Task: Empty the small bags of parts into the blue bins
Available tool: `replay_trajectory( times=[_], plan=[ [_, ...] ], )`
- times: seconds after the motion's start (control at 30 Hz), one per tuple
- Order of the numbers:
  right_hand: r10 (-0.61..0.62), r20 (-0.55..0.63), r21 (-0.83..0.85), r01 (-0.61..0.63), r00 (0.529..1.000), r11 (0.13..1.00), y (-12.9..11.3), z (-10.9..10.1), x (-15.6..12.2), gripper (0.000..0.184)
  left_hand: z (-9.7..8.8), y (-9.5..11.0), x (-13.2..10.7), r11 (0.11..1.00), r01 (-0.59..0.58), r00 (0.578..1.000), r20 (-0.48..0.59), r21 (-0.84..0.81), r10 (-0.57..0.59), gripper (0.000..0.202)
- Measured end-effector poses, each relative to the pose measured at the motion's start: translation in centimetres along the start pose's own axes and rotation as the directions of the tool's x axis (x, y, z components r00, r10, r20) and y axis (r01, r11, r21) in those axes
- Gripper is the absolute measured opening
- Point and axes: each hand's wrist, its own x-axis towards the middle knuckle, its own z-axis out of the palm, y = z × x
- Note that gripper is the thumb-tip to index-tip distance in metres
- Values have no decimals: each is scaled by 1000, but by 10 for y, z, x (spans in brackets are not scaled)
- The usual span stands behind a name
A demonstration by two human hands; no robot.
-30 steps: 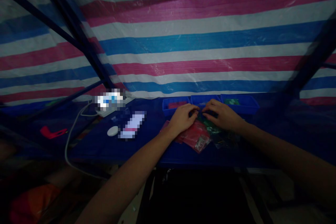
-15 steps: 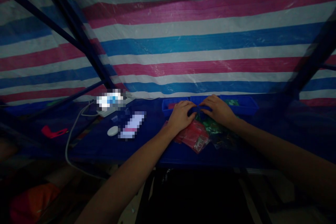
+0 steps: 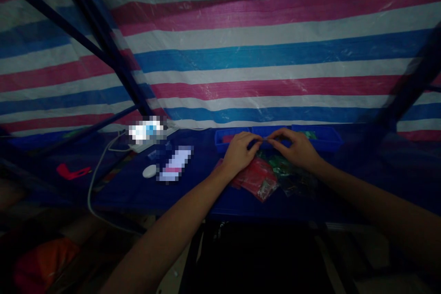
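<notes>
blue trays (image 3: 315, 140) sit in a row at the far edge of the dark blue table (image 3: 131, 188), under a striped tarp (image 3: 262, 55). the left hand (image 3: 239, 151) and the right hand (image 3: 299, 148) meet just in front of the trays, fingertips pinched together on a small thin piece (image 3: 266, 139) held between them; what it is stays too small and dim to tell. red packets (image 3: 257, 178) and green packets (image 3: 280, 165) lie beneath the hands. a white round object (image 3: 149, 171) and a white cable (image 3: 94, 179) lie to the left.

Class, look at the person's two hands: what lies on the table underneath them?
Under the left hand lie red packets; under the right hand, green packets. The hands cover the packets' far ends.
</notes>
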Motion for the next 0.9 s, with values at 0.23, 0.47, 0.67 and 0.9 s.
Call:
replay_trajectory(
  times=[0.23, 0.47, 0.67, 0.9],
  plan=[
    [122, 55, 210, -131, 991, 969, 0, 1, -6, 29, 2, 9, -2, 970, 67, 998, -1, -232, -69, 18],
    [130, 30, 130, -133, 991, 983, 6, -3, -4, 33, 2, 7, -2, 952, 168, 986, 49, -256, -161, 24],
    [-78, 74, -294, 96, 994, 951, 9, -26, 2, 25, 1, -1, -2, 984, 127, 992, 42, -123, -123, 27],
    [-199, 495, -86, 275, 846, 958, 9, -11, -7, 26, 0, -2, -4, 990, 133, 991, 14, -41, -132, 34]
  ],
)
